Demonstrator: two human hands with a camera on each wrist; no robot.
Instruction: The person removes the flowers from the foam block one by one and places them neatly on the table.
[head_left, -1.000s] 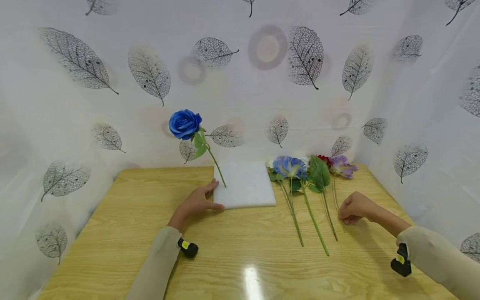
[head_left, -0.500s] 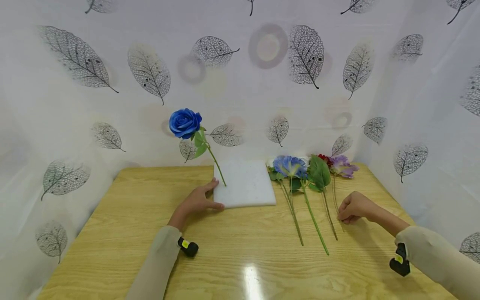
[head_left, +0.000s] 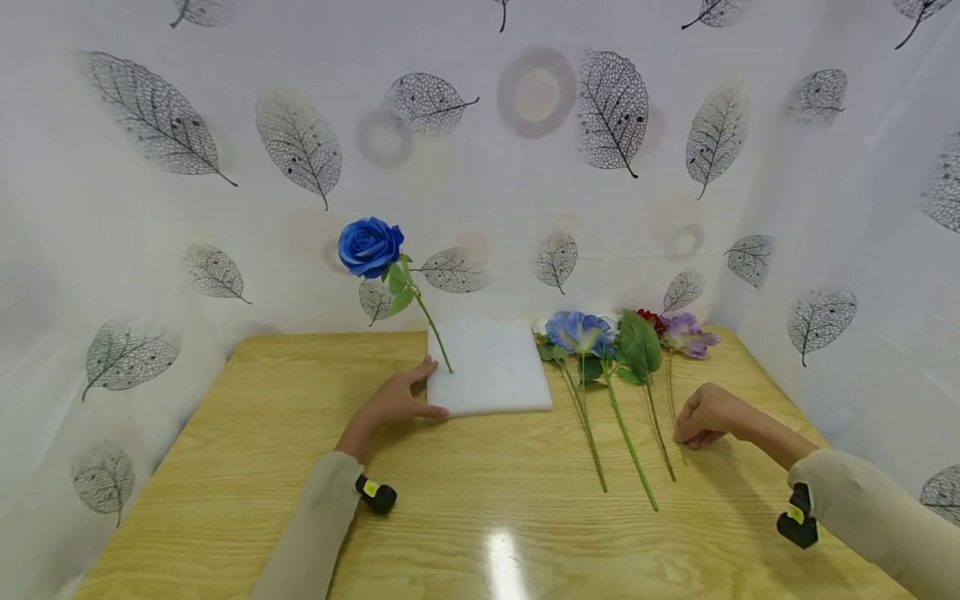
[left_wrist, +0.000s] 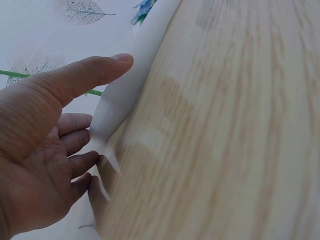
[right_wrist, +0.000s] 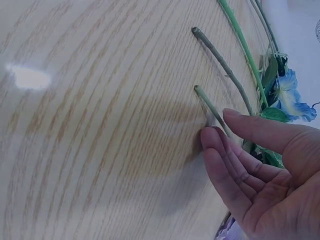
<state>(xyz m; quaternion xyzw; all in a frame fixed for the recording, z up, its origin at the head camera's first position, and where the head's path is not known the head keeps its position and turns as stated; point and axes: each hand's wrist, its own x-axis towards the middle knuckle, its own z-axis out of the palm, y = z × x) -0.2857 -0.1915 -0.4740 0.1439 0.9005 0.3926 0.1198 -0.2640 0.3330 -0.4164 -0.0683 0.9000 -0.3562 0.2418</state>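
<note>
A white foam block (head_left: pixel 498 379) lies on the wooden table, and a blue rose (head_left: pixel 370 247) stands in its left part, stem tilted to the left. My left hand (head_left: pixel 393 402) rests against the block's left side and near corner, thumb and fingers spread; in the left wrist view the thumb (left_wrist: pixel 95 70) is straight. At the right, my right hand (head_left: pixel 708 417) pinches the thin stem of a purple flower (head_left: pixel 686 336) lying on the table. In the right wrist view, the cut end of that stem (right_wrist: pixel 206 101) sticks out past my fingertips.
Left of the purple flower lie a blue flower (head_left: pixel 579 333), a red one (head_left: pixel 649 319) mostly behind a green leaf (head_left: pixel 640 346), and a partly hidden white one. Their stems point toward me. A leaf-printed curtain (head_left: pixel 480 183) hangs behind the table.
My right hand and sleeve have shifted very slightly to the left. The left hand, foam block and blue rose have stayed in place.
</note>
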